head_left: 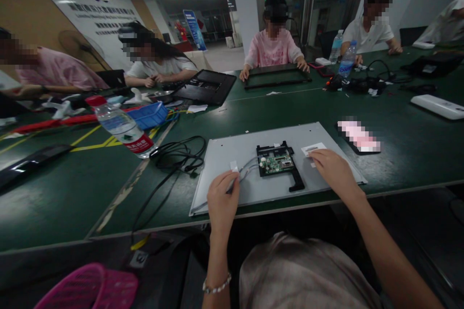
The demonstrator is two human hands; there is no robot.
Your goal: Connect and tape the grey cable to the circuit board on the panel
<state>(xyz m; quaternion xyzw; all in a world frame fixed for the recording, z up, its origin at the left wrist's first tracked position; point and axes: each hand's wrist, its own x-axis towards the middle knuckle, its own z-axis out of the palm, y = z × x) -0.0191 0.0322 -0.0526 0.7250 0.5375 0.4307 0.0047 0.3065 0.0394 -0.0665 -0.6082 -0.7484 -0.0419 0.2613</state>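
Note:
A grey metal panel (pixel 232 147) lies flat on the green table in front of me. At its middle sits a green circuit board (pixel 276 161) in a black bracket, with white wires (pixel 248 163) running left from it. My left hand (pixel 222 198) rests on the panel's near left part, fingers curled around the wires. My right hand (pixel 331 168) lies on the panel's right side, fingers together, their tips pressing by a white label (pixel 313 148).
A black cable (pixel 177 157) coils left of the panel, beside a tilted water bottle (pixel 121 128) and a blue basket (pixel 148 115). A phone (pixel 358 136) lies to the right. Several people work at dark frames (pixel 277 76) across the table. A pink basket (pixel 87 287) sits below.

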